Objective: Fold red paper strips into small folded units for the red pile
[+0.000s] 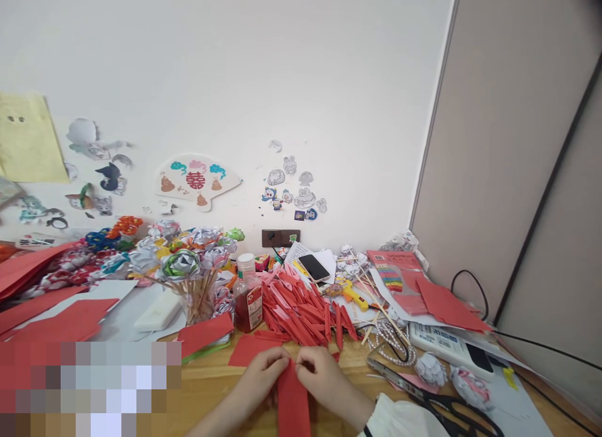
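Note:
My left hand [259,377] and my right hand [323,377] both pinch the top end of a long red paper strip [292,404] that lies on the wooden desk [211,380] at the bottom centre. The fingertips of both hands are pressed on the paper's upper edge, almost touching each other. Right behind my hands lies a big pile of folded red paper pieces [301,306]. A flat red sheet [249,348] lies under the pile's near edge, beside my left hand.
A red drink bottle [248,299] and a jar of paper roses on sticks [188,274] stand left of the pile. A phone [313,267], a yellow glue gun [353,294], black scissors [433,396] and a calculator [451,346] lie at the right. Red sheets [56,318] cover the left.

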The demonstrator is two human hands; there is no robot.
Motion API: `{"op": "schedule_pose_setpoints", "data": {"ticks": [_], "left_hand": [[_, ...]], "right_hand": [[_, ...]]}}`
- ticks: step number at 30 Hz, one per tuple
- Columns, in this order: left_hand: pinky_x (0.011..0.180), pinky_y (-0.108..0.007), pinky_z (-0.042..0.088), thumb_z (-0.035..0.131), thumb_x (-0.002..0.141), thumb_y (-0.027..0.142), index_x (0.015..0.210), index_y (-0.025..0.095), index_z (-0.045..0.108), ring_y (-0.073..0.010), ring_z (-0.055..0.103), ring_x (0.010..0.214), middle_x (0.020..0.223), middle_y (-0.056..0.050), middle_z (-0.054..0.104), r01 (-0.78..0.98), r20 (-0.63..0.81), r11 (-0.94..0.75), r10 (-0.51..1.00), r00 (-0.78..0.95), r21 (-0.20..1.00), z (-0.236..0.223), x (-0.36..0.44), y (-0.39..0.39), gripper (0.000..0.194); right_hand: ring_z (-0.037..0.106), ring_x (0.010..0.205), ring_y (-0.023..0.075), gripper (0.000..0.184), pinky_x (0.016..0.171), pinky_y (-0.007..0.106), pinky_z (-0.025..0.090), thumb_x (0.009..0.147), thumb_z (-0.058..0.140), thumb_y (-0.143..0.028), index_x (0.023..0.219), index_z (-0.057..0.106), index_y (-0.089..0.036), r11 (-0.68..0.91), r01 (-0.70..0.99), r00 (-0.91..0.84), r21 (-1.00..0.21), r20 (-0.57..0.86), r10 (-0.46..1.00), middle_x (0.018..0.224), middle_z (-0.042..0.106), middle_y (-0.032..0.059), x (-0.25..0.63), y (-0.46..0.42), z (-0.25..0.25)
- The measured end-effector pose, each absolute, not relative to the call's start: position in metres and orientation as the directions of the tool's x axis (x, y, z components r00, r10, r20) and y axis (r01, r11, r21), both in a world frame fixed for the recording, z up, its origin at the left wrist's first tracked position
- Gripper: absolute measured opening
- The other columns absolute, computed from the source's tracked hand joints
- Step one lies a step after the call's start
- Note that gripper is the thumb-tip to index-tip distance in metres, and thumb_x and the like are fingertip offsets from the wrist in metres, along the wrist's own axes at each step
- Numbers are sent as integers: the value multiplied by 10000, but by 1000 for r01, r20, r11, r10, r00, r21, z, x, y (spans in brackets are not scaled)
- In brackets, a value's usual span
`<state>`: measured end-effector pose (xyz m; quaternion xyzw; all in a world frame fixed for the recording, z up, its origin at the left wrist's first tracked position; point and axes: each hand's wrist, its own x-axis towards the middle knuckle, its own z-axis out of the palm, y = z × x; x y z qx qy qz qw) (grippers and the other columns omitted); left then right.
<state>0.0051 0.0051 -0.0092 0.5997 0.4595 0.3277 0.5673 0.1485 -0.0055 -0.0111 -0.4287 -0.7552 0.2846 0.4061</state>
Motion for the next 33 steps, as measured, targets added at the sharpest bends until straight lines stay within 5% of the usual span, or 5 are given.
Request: {"op": "schedule_pose_setpoints", "data": {"ticks": [12,33], "left_hand": [[290,-155,284,629,570,448,568,146,483,-46,407,292,423,87,413,1,-126,140,891,435,990,1,0,0,335],[304,-163,334,583,581,515,554,170,410,-65,449,273,372,71,487,-11,-114,133,891,439,991,1,5,-2,387]], "right_hand": [[349,519,78,164,482,177,260,698,417,-149,535,417,-155,407,266,-389,-874,289,875,517,355,-57,150,-8,-3],[367,546,80,180,504,179,276,731,435,-211,563,430,-148,329,155,-321,-932,267,909,555,369,-48,154,-5,-5]]}}
